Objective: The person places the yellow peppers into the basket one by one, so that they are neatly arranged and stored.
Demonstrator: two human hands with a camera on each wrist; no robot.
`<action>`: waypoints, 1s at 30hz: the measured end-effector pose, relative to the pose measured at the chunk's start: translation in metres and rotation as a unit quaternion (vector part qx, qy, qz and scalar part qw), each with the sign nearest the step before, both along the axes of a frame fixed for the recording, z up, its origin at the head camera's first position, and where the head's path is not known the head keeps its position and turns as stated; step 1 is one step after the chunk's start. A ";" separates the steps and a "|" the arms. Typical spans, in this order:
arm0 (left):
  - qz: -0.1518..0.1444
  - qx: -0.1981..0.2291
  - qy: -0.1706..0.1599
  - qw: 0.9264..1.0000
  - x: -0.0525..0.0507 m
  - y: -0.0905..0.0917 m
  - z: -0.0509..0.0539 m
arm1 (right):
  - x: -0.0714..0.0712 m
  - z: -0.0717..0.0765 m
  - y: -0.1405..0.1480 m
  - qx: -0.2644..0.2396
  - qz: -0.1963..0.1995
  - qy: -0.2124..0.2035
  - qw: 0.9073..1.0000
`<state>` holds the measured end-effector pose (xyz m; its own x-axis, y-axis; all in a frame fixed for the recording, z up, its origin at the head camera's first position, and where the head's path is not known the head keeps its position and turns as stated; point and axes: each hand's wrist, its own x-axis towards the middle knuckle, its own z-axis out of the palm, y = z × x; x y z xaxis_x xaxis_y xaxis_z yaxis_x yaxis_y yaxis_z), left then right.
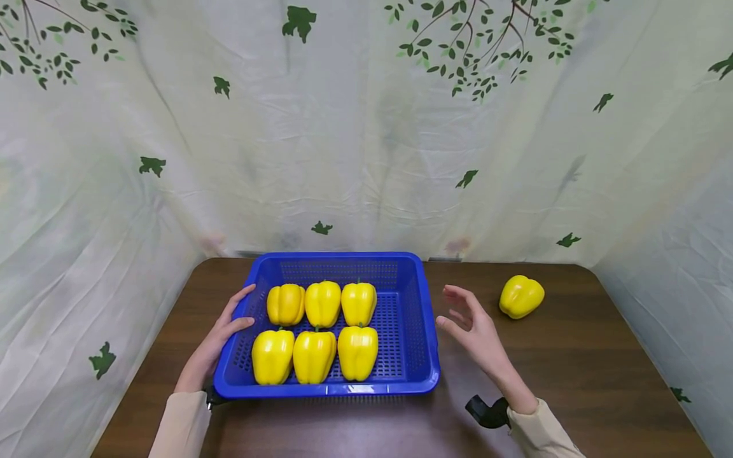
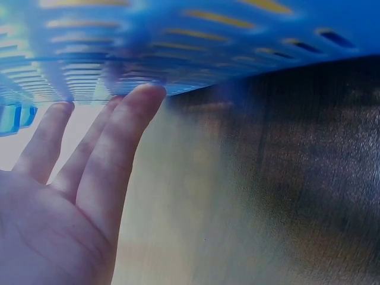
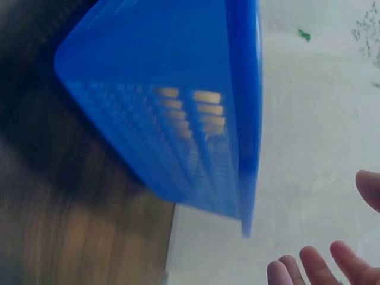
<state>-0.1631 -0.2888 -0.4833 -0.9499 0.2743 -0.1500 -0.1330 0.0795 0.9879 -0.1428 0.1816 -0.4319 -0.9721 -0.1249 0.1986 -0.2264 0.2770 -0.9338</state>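
A blue plastic basket [image 1: 378, 388] stands on the table, with several yellow bell peppers [image 1: 358, 353] in two rows inside it. At the basket's left side, my left hand [image 1: 220, 331] holds the rim, thumb laid over the top. From below, the left wrist view shows its fingers [image 2: 113, 148] reaching up against the slotted outer wall. My right hand [image 1: 478, 334] is just off the basket's right side, fingers spread and slightly bent, holding nothing. One more yellow bell pepper [image 1: 522, 297] lies on the table beyond that hand, to the right.
Brown wood-grain table [image 1: 595, 369] surrounds the basket. A pale curtain [image 1: 355, 140] with leaf prints hangs behind the table and along both sides. A black wrist mount [image 1: 487, 411] sits at the right cuff.
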 end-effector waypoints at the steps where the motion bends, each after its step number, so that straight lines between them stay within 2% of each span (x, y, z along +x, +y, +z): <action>1: 0.000 0.001 0.000 1.000 0.000 0.000 0.000 | 0.000 0.000 0.003 0.000 -0.003 0.000 1.000; 11: 0.002 -0.003 0.002 1.000 0.001 0.000 0.000 | -0.003 -0.001 0.034 0.013 -0.043 -0.002 0.999; 24: -0.001 -0.005 0.001 1.000 -0.001 0.000 0.000 | -0.011 -0.017 0.075 0.059 -0.097 0.000 0.994; 30: 0.001 -0.005 0.002 1.000 0.000 0.000 0.000 | -0.017 -0.025 0.092 0.057 -0.117 -0.005 0.992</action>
<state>-0.1635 -0.2886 -0.4834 -0.9511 0.2712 -0.1482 -0.1284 0.0895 0.9877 -0.1594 0.2732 -0.4574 -0.9789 0.0822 0.1868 -0.1352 0.4245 -0.8953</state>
